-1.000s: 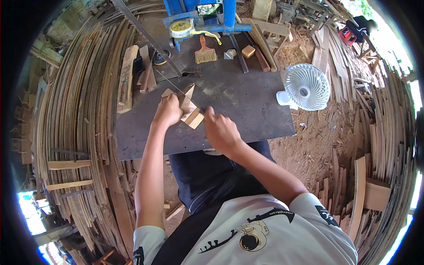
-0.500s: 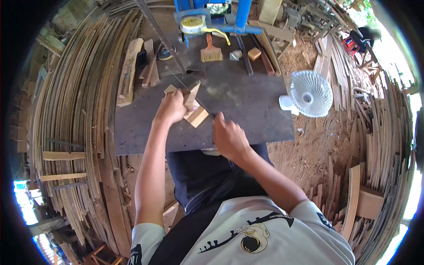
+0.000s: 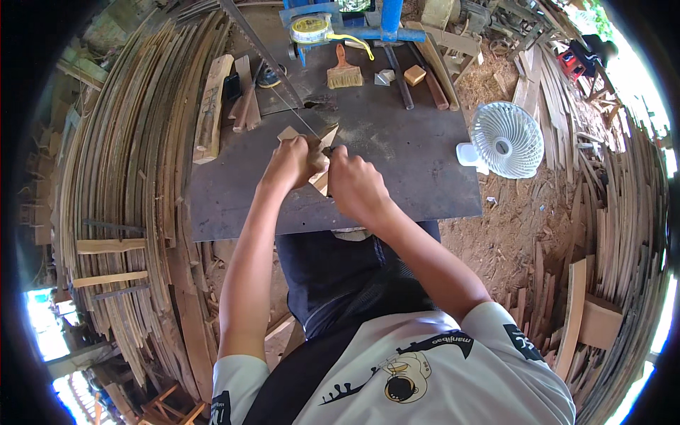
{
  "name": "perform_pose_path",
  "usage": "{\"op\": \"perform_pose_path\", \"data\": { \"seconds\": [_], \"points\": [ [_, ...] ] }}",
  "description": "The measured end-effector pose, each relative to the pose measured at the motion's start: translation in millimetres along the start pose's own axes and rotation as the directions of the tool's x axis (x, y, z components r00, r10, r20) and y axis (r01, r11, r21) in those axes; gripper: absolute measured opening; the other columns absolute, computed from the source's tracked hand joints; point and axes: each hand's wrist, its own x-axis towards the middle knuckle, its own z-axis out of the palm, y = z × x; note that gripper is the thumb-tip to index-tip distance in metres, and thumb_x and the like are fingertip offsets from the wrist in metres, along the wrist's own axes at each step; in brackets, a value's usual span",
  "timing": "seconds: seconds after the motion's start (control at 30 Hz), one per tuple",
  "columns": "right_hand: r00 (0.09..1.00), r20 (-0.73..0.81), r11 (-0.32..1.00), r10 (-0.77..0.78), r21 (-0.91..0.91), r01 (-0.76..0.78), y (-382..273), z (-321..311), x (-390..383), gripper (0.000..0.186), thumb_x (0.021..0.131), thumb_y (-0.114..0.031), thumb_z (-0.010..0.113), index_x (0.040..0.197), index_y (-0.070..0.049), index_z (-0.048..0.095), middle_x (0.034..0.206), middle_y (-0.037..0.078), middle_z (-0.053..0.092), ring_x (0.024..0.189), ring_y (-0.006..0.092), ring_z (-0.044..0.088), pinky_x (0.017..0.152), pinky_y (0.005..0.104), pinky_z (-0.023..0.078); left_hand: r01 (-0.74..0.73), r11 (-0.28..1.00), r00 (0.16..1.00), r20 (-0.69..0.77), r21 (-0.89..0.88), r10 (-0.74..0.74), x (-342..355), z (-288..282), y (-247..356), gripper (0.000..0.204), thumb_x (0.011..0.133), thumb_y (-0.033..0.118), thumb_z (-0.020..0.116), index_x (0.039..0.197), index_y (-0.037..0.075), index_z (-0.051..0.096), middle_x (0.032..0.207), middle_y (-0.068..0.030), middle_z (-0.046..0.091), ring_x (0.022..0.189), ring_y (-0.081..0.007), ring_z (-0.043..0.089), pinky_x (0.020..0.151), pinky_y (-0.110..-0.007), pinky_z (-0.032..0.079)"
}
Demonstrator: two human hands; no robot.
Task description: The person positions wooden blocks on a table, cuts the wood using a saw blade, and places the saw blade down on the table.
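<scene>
Head view, read from the left: stacks of long bent wooden strips [image 3: 120, 177] ring the work area, and a thick plank [image 3: 211, 106] lies at the left edge of the dark metal table [image 3: 418, 170]. Near the table's middle, the left hand [image 3: 294, 161] is closed over a small pale wood piece [image 3: 312, 142], which lies flat on the table against the thin saw blade [image 3: 273, 64] slanting down from the upper left. A second ago the piece sat lower, nearer the table's front edge; both hands have since carried it up to the blade, so the cut seems to be starting or under way. Just beside it, the right hand [image 3: 356, 185] is curled tight, pressing the piece's near edge; whether it grips anything else I cannot tell. Farther back lie a paintbrush [image 3: 344, 71] and small wood blocks [image 3: 404, 74]; off the table's right corner stands a white fan [image 3: 506, 139].
</scene>
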Motion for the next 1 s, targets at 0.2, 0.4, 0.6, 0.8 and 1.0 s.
{"op": "perform_pose_path", "data": {
  "seconds": [0.2, 0.4, 0.6, 0.8, 1.0],
  "points": [
    [0.958, 0.215, 0.981, 0.189, -0.002, -0.193, 12.9, -17.0, -52.1, 0.018, 0.082, -0.006, 0.052, 0.096, 0.003, 0.046, 0.077, 0.025, 0.064, 0.072, 0.0419, 0.066, 0.061, 0.0472, 0.055, 0.021, 0.998, 0.999, -0.045, 0.057, -0.019, -4.5, 3.3, -4.9, 0.06, 0.068, 0.039, 0.083, 0.096, -0.009, 0.06, 0.102, -0.0283, 0.064, 0.1, -0.0386, 0.063, 0.085, -0.044, 0.051],
    [1.0, 0.019, 1.0, -0.019, 0.018, 0.018, 10.3, -5.1, -14.3, 0.02, 0.082, -0.006, 0.051, 0.099, 0.003, 0.045, 0.077, 0.025, 0.064, 0.072, 0.0429, 0.066, 0.06, 0.0494, 0.055, -0.013, 0.997, 0.999, -0.035, 0.081, 0.016, 4.4, 5.7, -7.0, 0.06, 0.069, 0.037, 0.082, 0.099, -0.009, 0.059, 0.104, -0.029, 0.063, 0.102, -0.041, 0.061, 0.086, -0.044, 0.051],
    [0.977, 0.143, 0.987, 0.157, 0.007, -0.16, 15.5, -20.7, -51.7, 0.017, 0.08, -0.004, 0.052, 0.094, 0.003, 0.047, 0.079, 0.025, 0.065, 0.073, 0.0409, 0.067, 0.061, 0.0471, 0.056, 0.001, 0.997, 0.999, -0.053, 0.071, 0.002, 1.1, 3.0, -8.8, 0.06, 0.072, 0.035, 0.08, 0.105, -0.01, 0.058, 0.108, -0.0286, 0.062, 0.103, -0.0402, 0.061, 0.088, -0.043, 0.05],
    [0.998, 0.056, 0.999, 0.039, 0.0, -0.039, 13.4, -11.1, -17.0, 0.013, 0.08, -0.003, 0.052, 0.091, 0.003, 0.047, 0.077, 0.025, 0.065, 0.073, 0.0421, 0.066, 0.062, 0.0483, 0.055, -0.029, 0.991, 0.998, -0.056, 0.129, 0.036, 14.9, 10.1, -16.8, 0.063, 0.071, 0.04, 0.08, 0.103, -0.009, 0.058, 0.107, -0.0286, 0.063, 0.105, -0.0396, 0.061, 0.088, -0.043, 0.05],
    [0.991, 0.1, 0.996, 0.089, 0.0, -0.09, 18.6, -15.8, -40.0, 0.015, 0.081, -0.004, 0.051, 0.094, 0.002, 0.046, 0.076, 0.024, 0.065, 0.073, 0.0424, 0.066, 0.062, 0.0484, 0.056, 0.018, 0.997, 1.0, -0.003, 0.069, -0.017, 10.7, 3.2, -16.8, 0.062, 0.07, 0.041, 0.081, 0.101, -0.008, 0.058, 0.107, -0.0293, 0.062, 0.107, -0.0394, 0.06, 0.089, -0.043, 0.049]
  ]
}}
